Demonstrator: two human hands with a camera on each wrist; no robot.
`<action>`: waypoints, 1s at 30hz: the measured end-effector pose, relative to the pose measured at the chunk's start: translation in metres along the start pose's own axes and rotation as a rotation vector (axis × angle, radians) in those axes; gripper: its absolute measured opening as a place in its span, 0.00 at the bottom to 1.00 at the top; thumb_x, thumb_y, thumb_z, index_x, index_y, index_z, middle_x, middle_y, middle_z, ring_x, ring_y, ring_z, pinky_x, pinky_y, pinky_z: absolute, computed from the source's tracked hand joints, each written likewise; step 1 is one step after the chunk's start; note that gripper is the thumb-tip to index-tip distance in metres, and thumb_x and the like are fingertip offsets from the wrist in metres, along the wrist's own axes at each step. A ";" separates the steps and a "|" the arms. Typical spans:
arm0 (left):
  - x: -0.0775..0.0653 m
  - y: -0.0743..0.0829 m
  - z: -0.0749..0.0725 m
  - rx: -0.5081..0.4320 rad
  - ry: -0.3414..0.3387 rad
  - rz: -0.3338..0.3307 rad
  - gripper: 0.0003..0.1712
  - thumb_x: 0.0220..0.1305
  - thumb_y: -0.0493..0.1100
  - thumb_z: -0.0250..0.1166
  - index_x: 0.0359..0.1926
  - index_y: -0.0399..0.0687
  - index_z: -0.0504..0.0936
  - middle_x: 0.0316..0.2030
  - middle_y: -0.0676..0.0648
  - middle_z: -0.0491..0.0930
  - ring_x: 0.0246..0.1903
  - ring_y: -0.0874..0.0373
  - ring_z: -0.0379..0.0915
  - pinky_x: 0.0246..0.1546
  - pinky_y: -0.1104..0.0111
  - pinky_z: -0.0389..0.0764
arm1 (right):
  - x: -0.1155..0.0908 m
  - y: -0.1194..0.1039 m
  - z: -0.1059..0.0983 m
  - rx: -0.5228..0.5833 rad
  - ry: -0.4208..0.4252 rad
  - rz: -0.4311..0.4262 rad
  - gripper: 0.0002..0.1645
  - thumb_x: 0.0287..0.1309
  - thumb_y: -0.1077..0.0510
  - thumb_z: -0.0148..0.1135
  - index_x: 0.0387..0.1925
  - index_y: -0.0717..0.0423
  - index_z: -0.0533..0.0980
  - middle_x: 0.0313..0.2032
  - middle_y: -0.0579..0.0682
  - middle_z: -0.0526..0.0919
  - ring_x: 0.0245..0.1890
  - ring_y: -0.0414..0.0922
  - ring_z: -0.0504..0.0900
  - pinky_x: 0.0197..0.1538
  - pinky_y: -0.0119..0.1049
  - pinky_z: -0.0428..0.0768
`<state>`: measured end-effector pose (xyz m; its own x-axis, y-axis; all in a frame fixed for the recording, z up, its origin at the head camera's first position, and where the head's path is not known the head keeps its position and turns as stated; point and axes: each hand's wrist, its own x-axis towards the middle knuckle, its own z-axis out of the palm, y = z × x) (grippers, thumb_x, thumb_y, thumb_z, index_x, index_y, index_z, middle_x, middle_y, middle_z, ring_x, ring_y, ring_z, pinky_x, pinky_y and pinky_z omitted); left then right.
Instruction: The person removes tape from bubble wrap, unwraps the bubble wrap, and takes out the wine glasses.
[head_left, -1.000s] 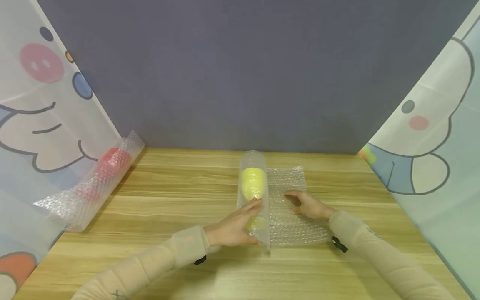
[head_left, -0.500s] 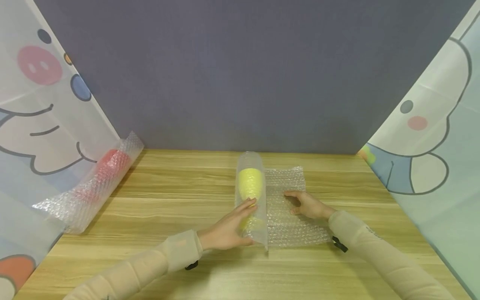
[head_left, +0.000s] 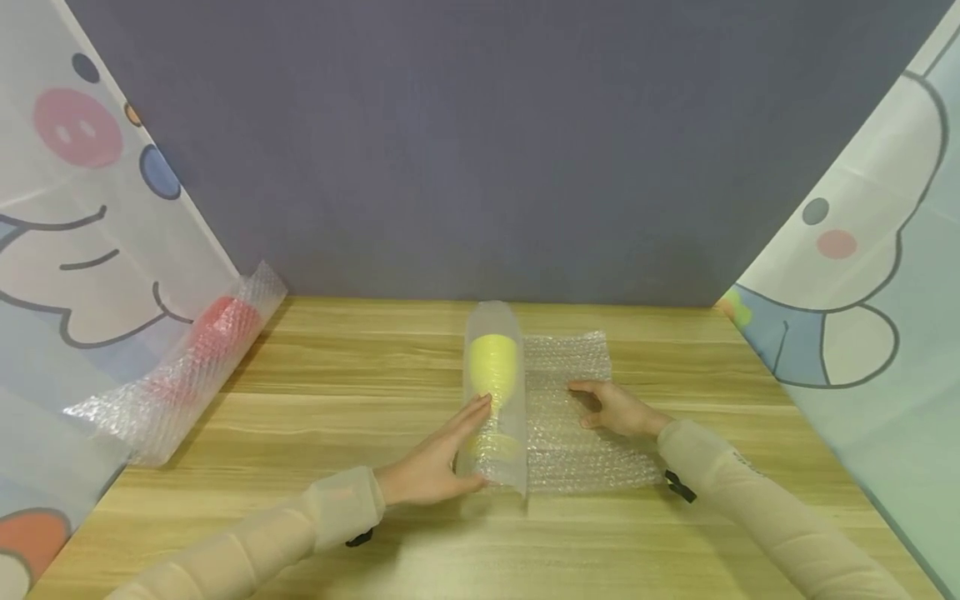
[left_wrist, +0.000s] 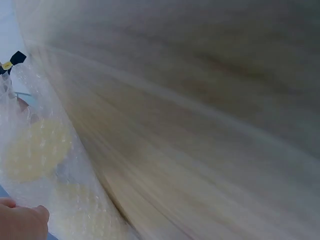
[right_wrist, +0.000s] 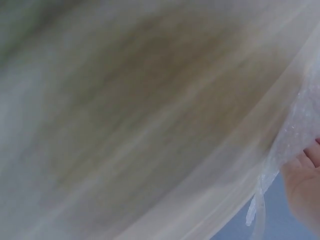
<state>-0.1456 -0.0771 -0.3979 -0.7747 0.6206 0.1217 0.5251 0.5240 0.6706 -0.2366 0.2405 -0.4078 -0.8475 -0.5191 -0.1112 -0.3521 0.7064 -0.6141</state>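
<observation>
In the head view a yellow goblet (head_left: 493,362) lies rolled in clear bubble wrap (head_left: 564,433), its bowl toward the back wall and its foot toward me. My left hand (head_left: 431,467) rests on the roll from the left, fingers extended over the goblet's stem and thumb near the front end. To the right, the unrolled part of the wrap lies flat, and my right hand (head_left: 618,410) rests on it with fingers extended. The left wrist view shows the yellow shape through the bubbles beside my left fingers (left_wrist: 22,222). In the right wrist view my right hand (right_wrist: 302,185) is at the wrap's edge.
A second bubble-wrapped roll (head_left: 176,392) with a red object (head_left: 223,327) inside leans at the table's left edge. A dark grey panel (head_left: 480,150) closes the back of the wooden table (head_left: 337,350). Cartoon-printed sheets (head_left: 847,250) stand on both sides.
My left hand and the wrapped goblet have shifted a little to the left, exposing more flat wrap beside the roll. The right hand has stayed in place.
</observation>
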 end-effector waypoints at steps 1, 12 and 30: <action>-0.001 -0.001 -0.001 0.008 0.004 0.000 0.54 0.51 0.46 0.66 0.72 0.49 0.42 0.72 0.52 0.35 0.71 0.56 0.32 0.67 0.53 0.52 | 0.000 0.000 0.000 -0.001 0.000 -0.001 0.41 0.45 0.64 0.66 0.62 0.66 0.62 0.62 0.65 0.65 0.64 0.63 0.59 0.65 0.56 0.58; -0.015 -0.008 -0.009 -0.020 0.023 -0.009 0.55 0.51 0.42 0.66 0.72 0.48 0.40 0.72 0.49 0.35 0.71 0.56 0.32 0.67 0.53 0.49 | -0.001 0.000 -0.002 0.010 -0.008 0.002 0.40 0.46 0.63 0.65 0.63 0.65 0.62 0.63 0.63 0.65 0.64 0.62 0.59 0.66 0.55 0.59; -0.030 -0.023 -0.011 -0.092 0.056 -0.061 0.58 0.50 0.39 0.68 0.72 0.53 0.37 0.72 0.48 0.35 0.70 0.50 0.35 0.66 0.49 0.49 | 0.000 -0.001 -0.001 -0.001 -0.012 0.002 0.41 0.46 0.63 0.66 0.63 0.64 0.61 0.63 0.63 0.64 0.64 0.62 0.59 0.66 0.56 0.58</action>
<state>-0.1382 -0.1145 -0.4087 -0.8240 0.5543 0.1175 0.4438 0.5025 0.7420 -0.2371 0.2405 -0.4065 -0.8433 -0.5236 -0.1214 -0.3511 0.7077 -0.6131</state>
